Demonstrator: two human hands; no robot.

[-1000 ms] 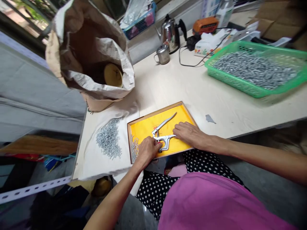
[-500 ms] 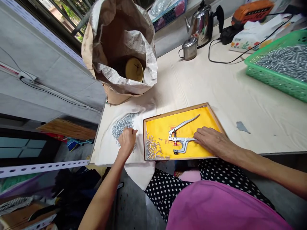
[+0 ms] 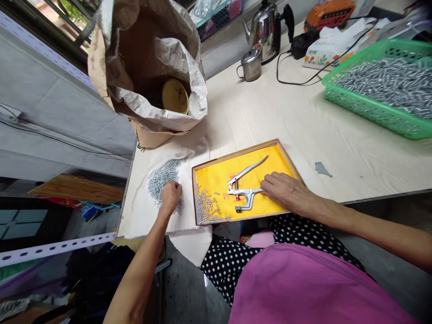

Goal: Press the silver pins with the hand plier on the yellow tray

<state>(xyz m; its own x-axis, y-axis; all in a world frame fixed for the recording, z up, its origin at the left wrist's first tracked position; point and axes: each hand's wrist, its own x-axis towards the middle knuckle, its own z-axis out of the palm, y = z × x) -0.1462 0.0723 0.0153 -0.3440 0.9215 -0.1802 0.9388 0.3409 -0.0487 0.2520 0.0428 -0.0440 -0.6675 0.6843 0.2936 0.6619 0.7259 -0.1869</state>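
My left hand (image 3: 171, 196) is closed, knuckles up, at the right edge of a pile of small silvery metal pieces (image 3: 160, 177) lying on a white cloth (image 3: 138, 220). Its fingertips are hidden, so what they pinch, if anything, does not show. To the right sits a shallow tray (image 3: 270, 163) with a yellow bottom. Inside it lie silver spring-loaded hand pliers (image 3: 249, 193), jaws to the left. My right hand (image 3: 286, 190) has its curled fingers around the end of the lower handle. More short metal pieces (image 3: 206, 206) are heaped in the tray's left corner.
A large open paper sack (image 3: 155, 130) with a yellow round container (image 3: 175, 96) inside stands behind the cloth. A metal cup (image 3: 251, 66) and kettle (image 3: 266, 33) are at the back. A green basket (image 3: 367, 108) of metal pieces stands at right. My lap borders the table's front edge.
The view has swung a little to the right. My left hand stays by the pile, its thumb now tucked down instead of sticking out. My right hand and the pliers hold their place.
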